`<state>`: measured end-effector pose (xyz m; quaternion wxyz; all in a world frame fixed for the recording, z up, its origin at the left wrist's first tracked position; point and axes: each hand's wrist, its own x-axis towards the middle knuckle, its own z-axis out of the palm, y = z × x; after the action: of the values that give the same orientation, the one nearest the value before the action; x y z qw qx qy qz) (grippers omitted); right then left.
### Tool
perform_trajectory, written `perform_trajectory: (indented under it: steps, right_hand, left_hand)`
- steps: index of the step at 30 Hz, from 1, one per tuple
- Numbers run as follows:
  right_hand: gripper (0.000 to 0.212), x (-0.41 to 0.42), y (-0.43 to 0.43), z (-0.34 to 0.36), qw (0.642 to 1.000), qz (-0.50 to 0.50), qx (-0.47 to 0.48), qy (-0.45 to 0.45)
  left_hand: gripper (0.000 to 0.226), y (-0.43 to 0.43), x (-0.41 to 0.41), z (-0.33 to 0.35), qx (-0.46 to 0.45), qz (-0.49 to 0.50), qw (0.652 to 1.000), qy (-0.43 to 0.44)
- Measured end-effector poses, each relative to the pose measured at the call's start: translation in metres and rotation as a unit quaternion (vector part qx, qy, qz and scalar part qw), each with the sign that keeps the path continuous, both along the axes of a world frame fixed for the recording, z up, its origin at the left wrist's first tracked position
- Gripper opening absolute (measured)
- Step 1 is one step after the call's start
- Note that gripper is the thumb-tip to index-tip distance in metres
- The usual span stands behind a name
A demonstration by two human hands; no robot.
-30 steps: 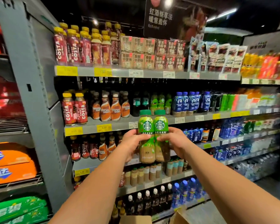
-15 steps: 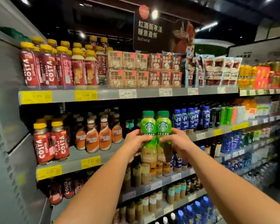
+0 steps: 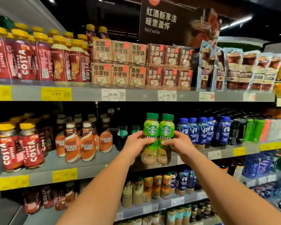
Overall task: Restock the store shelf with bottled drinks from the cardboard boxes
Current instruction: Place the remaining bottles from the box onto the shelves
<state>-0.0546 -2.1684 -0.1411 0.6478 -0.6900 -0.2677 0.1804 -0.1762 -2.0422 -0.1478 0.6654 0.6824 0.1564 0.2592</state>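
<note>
Left hand (image 3: 137, 144) and right hand (image 3: 179, 143) clasp two bottles (image 3: 158, 137) at mid-body; they look full, heavy, and slippery.

Both our arms reach straight out, bare forearms angling in toward each other. Our left hand (image 3: 137, 143) grips the left bottle (image 3: 150, 132), our right hand (image 3: 180, 143) grips the right bottle (image 3: 167, 133).
</note>
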Motion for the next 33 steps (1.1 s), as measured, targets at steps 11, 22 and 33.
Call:
perform_trajectory:
  steps: [11,22,33]
  right_hand:
    - [0.045,0.1,0.034,-0.013,0.999,0.011,0.007,-0.052]
    - [0.053,0.111,0.058,-0.061,0.999,0.044,0.011,-0.013]
    - [0.06,0.095,0.063,-0.095,0.982,-0.102,-0.073,-0.142]
  left_hand:
    - [0.033,0.01,0.095,-0.022,0.013,0.111,0.994,0.01]
    - [0.047,0.033,0.113,-0.056,0.032,0.147,0.988,0.036]
    - [0.053,0.034,0.123,-0.087,0.111,0.184,0.974,0.076]
